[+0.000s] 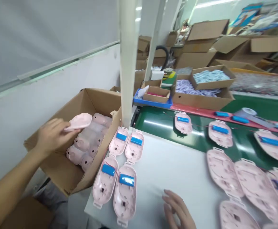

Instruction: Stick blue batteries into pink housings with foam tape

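My left hand (53, 133) grips a pale pink plastic shell (79, 121) by its near end, above an open cardboard box (64, 175). Stacked in that box are several similar pink shells (84, 143). My right hand (179, 210) hovers over the white tabletop (162, 171), fingers bent and apart, with nothing in it. Between the hands, at the table's left edge, lie several pink shell halves (125, 197), open side up, with a blue battery (126, 180) in each. More shell halves (224, 171) lie right of my right hand, some with no battery showing.
Behind the table runs a green conveyor belt (153, 119) carrying shells with batteries. A white post (126, 63) rises beside the box. Farther back are a blue tray (150, 103), cartons of purple rings (188, 87) and light blue rings (211, 76), and a tape roll (248, 111).
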`<action>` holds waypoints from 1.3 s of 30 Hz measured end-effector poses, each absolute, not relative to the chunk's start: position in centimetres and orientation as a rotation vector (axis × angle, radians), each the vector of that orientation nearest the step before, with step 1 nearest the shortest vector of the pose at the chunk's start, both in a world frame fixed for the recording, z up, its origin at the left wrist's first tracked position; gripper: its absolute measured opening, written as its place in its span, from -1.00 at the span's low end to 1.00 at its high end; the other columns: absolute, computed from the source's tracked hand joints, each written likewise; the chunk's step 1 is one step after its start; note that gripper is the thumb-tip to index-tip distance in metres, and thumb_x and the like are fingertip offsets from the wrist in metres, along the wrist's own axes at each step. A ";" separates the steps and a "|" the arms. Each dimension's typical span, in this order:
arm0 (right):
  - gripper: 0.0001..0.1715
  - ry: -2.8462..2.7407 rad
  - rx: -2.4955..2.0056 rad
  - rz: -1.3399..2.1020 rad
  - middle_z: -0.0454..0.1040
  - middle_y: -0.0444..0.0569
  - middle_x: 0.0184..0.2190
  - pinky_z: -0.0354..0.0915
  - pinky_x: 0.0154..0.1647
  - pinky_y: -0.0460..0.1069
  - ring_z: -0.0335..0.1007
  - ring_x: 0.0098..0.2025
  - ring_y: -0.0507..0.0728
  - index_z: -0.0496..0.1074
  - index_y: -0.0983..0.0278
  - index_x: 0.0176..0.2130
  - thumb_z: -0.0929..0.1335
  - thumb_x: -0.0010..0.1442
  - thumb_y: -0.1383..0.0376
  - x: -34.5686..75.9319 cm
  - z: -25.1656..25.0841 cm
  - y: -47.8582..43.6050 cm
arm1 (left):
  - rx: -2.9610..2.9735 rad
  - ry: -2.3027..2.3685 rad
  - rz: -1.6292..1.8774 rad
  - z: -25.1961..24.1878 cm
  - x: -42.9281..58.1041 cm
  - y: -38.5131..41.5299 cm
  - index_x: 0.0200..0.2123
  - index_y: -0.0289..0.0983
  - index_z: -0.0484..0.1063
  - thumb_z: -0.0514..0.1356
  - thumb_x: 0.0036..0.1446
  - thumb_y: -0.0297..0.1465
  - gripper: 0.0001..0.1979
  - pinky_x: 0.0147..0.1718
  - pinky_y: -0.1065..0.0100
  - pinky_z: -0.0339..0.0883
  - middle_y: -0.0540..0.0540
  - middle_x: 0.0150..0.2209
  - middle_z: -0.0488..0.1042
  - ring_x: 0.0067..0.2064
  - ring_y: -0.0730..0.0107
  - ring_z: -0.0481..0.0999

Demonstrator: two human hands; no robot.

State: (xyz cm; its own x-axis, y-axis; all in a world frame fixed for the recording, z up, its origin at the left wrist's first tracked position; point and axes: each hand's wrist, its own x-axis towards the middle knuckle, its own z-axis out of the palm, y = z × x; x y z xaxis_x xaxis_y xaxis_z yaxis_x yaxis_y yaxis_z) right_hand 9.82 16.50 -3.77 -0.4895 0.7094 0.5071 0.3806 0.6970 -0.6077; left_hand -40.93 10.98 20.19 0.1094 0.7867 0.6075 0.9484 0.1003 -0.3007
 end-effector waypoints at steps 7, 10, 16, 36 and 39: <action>-0.34 -2.091 -0.296 0.412 0.46 0.23 0.21 0.55 -0.15 0.05 0.54 -0.11 0.15 0.21 0.27 0.39 0.38 0.40 0.33 6.2 7.9 13.1 | -2.450 -0.981 -0.442 20.1 -20.5 1.6 -0.17 -0.16 0.63 0.22 0.13 -0.56 -0.73 -0.42 -0.01 0.47 -0.09 -0.42 0.57 -0.35 0.07 0.51; -0.53 -2.142 -0.308 0.244 0.61 0.11 0.05 0.48 -0.22 0.02 0.52 -0.18 0.13 0.39 0.27 0.24 0.36 0.38 0.43 8.9 7.2 12.5 | -2.556 -0.824 -0.471 16.3 -15.7 2.3 -0.19 -0.23 0.64 0.28 0.06 -0.67 -0.70 -0.39 0.10 0.50 -0.07 -0.41 0.57 -0.35 0.21 0.52; -0.76 -1.992 -0.615 0.098 0.67 0.09 -0.11 0.44 -0.25 0.07 0.49 -0.20 0.16 0.50 0.28 -0.02 0.32 0.38 0.47 20.1 4.7 10.6 | -2.491 -0.847 -0.973 9.3 -11.5 6.9 -0.18 -0.32 0.56 0.34 0.29 -0.51 -0.95 -0.40 0.19 0.34 -0.01 -0.47 0.44 -0.39 0.32 0.39; -0.50 -2.291 -1.753 0.527 0.58 0.18 0.04 0.46 -0.06 0.16 0.51 0.05 0.35 0.56 0.32 0.04 0.30 0.46 -0.01 14.3 4.9 14.8 | -2.732 -1.427 0.564 9.8 -13.8 27.2 0.02 -0.19 0.58 0.05 0.23 -0.66 -0.54 0.20 0.02 0.24 -0.25 0.15 0.56 0.20 -0.03 0.47; -0.39 -2.320 -1.584 0.491 0.38 0.13 0.35 0.26 0.32 0.29 0.27 0.35 0.38 0.50 0.22 0.19 0.34 0.42 -0.13 16.2 2.6 11.5 | -2.760 -1.518 0.639 7.8 -11.6 28.2 0.22 -0.19 0.50 0.17 0.23 -0.43 -0.51 0.15 0.03 0.30 -0.29 0.24 0.49 0.20 -0.12 0.46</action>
